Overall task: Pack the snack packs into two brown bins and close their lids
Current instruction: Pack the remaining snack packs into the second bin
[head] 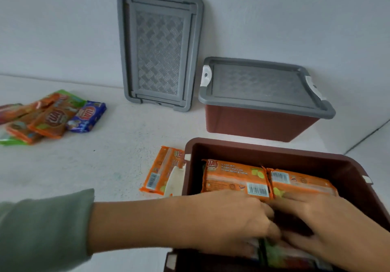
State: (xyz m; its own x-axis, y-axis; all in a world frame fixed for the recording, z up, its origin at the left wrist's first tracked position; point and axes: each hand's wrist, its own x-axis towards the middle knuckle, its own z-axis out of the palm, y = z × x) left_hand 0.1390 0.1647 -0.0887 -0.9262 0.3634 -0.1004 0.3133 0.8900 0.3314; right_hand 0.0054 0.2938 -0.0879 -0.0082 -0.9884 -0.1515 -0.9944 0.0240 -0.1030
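Both hands inside open bin (295, 147), likely squaring snack packs (236, 179) on edge so more fit; left hand (232, 219) fingers curled between packs, grip unclear; right hand (329, 225) fingers near-straight, pressing packs; spare lid (158, 48) propped behind bin, out of way; loose pile (50, 117) well left of bin.

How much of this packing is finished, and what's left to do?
Done: the far brown bin has its grey lid on.
In hand: the left hand and right hand are down among the orange packs in the open near bin.
Left: a pile of packs and one loose pack lie outside the bins, and the spare lid leans on the wall.
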